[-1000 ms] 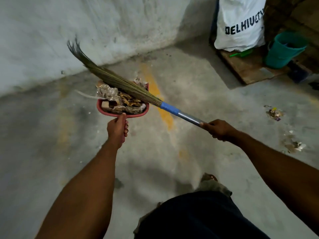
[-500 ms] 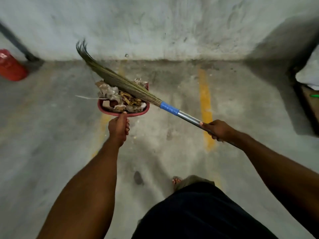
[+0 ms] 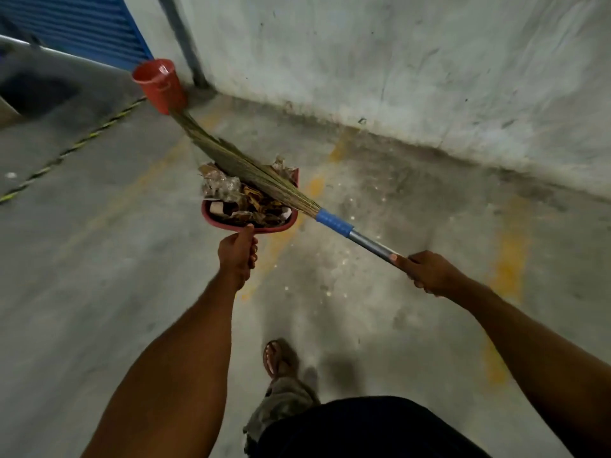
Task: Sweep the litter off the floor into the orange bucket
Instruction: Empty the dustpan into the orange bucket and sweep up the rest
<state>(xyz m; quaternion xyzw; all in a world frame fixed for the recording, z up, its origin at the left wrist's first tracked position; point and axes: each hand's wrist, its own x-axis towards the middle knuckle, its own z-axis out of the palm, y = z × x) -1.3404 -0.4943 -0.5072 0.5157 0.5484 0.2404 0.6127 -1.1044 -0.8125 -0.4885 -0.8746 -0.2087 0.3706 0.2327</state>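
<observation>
My left hand (image 3: pixel 238 256) grips the handle of a red dustpan (image 3: pixel 215 217) held above the floor. The pan is heaped with litter (image 3: pixel 244 201): crumpled wrappers, dry leaves and scraps. My right hand (image 3: pixel 426 272) holds the metal handle of a grass broom (image 3: pixel 334 223). Its bristles lie across the litter and point up left. The orange bucket (image 3: pixel 160 84) stands on the floor ahead by the wall corner, beyond the broom's tip.
A grey concrete wall (image 3: pixel 396 61) runs along the right and back. A blue shutter (image 3: pixel 76 24) is at the upper left. Faded yellow lines (image 3: pixel 506 269) mark the concrete floor. My sandalled foot (image 3: pixel 276 357) steps forward below the pan.
The view has swung left and I have walked forward. The orange bucket is now nearer and straight ahead. Both hands keep the same hold on the dustpan and broom.
</observation>
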